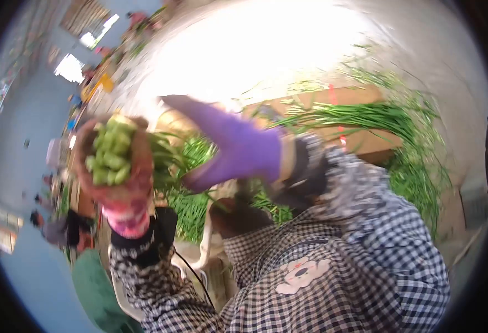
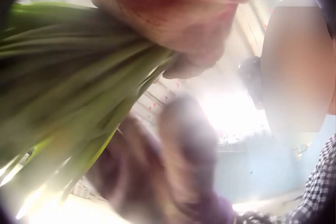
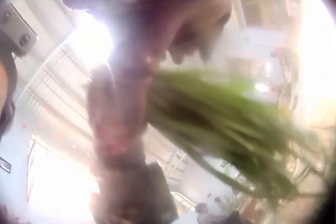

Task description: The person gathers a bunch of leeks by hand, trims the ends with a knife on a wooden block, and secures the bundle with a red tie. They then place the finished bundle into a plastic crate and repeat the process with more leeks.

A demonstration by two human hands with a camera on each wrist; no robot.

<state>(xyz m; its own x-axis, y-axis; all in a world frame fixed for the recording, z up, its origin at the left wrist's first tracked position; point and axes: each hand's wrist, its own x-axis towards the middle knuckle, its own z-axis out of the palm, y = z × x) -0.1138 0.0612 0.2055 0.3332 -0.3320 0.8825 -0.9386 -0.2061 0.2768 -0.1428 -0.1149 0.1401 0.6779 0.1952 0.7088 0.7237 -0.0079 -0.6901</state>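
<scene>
My left hand (image 1: 126, 191), in a pink-and-red patterned glove, grips a thick bundle of green stalks (image 1: 110, 152) held up at the left. The stalks' pale, blunt ends face my head camera. Long green leaves (image 2: 68, 82) trail from the grip in the left wrist view. To the right of the bundle, my right hand (image 1: 238, 141) wears a purple glove. Its thumb and fingers are spread wide, with nothing between them. The bundle (image 3: 210, 129) shows blurred just below the right hand in the right wrist view.
Brown boards (image 1: 360, 95) with a red strip (image 1: 341, 136) carry a row of long green stalks (image 1: 366, 115). Loose greens (image 1: 421, 155) spill over their right end. More greens (image 1: 191, 213) lie below my hands, near a white plastic rim (image 1: 206, 238). Another person (image 1: 61, 230) is farther left.
</scene>
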